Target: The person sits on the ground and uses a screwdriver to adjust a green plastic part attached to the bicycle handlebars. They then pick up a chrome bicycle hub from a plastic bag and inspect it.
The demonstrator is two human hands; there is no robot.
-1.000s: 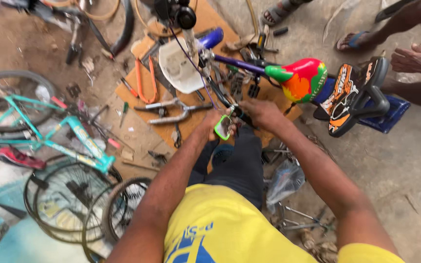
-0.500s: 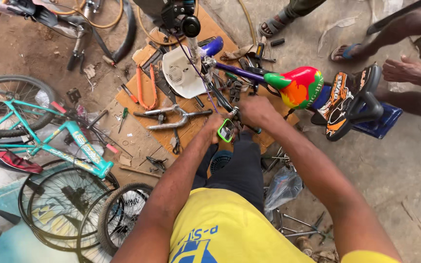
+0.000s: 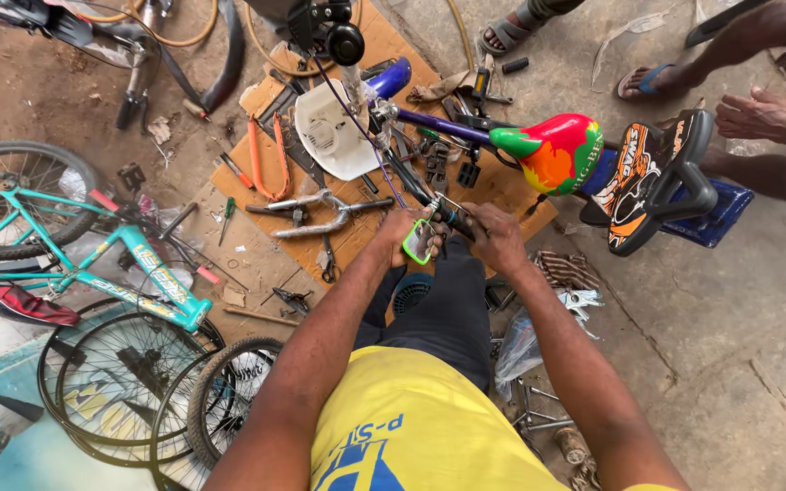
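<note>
Your pedal (image 3: pixel 418 242), the green-rimmed one, sits dead centre of the frame, and your left hand (image 3: pixel 402 238) is wrapped around it from the left. Your right hand (image 3: pixel 493 235) is closed on the dark stub (image 3: pixel 448 221) just beside it, where the pedal meets the kids' bike (image 3: pixel 502 141). Both hands are clamped tight, fingers curled, nothing loose between them.

How far along? Looks to me like you're mid-fit: the pedal is up against the bike but you're holding it in place yourself, so I'd guess it isn't snug yet. I can't tell from here whether the thread has caught, your fingers hide that bit.

Counting outward: one pedal in hand, and a cluster of black pedals (image 3: pixel 452 168) on the cardboard (image 3: pixel 511 186) just above your hands; I make out two or three, hard to separate. One rainbow-coloured tank-shaped cover (image 3: pixel 552 150) on the bike, one black-and-orange seat (image 3: pixel 652 182) to the right of it. One white plate (image 3: pixel 329 136) in the upper middle, one orange hacksaw frame (image 3: pixel 266 159) to its left, one chrome fork (image 3: pixel 320 214) below that.

Left side of the frame: one teal bike (image 3: pixel 93 259) lying down and three loose wheels (image 3: pixel 115 382) stacked at lower left.

Upper right, two sandalled feet (image 3: pixel 575 45) and one other person's hand (image 3: pixel 761 114), not yours.
</note>
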